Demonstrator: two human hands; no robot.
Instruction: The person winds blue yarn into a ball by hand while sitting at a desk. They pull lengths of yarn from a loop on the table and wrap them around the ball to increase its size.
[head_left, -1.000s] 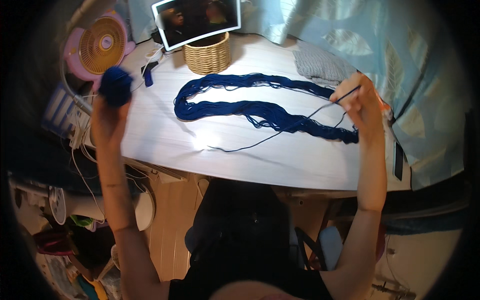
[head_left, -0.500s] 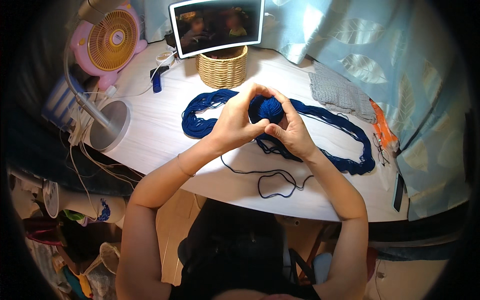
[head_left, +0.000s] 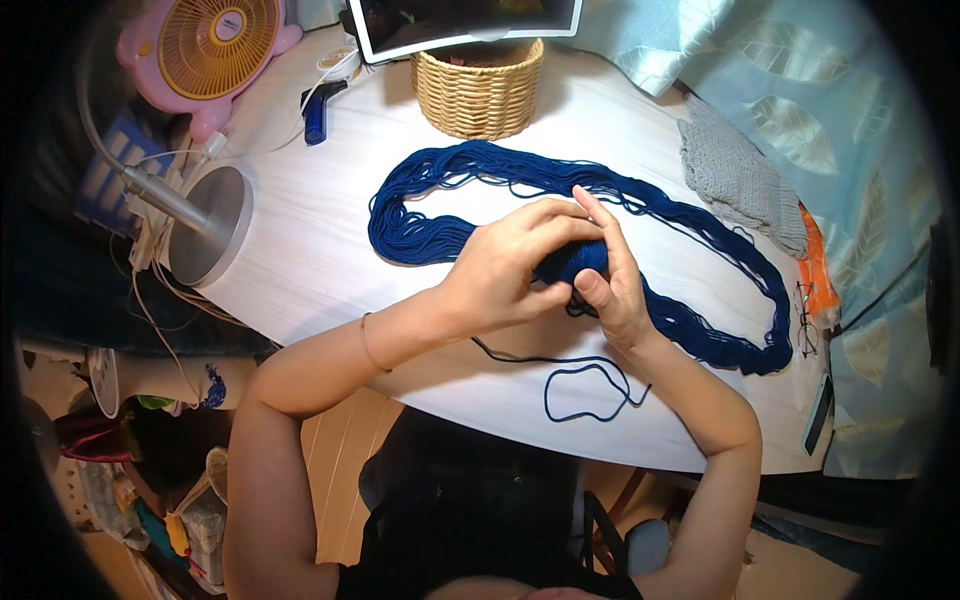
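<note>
I see my left hand [head_left: 515,262] curled over the navy yarn ball [head_left: 583,260], my right hand [head_left: 622,290] cupping its right side; 1 s ago the 2 were wide apart. The ball is held over the near side of the looped skein [head_left: 430,225]. A loose strand [head_left: 585,366] lies nearer on the bench [head_left: 320,230]; a wicker basket [head_left: 480,95] stands far.

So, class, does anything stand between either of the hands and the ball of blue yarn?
Nothing visible does: the left hand and right hand are cupped around the ball of blue yarn. The looped skein lies on the table beneath them.
</note>
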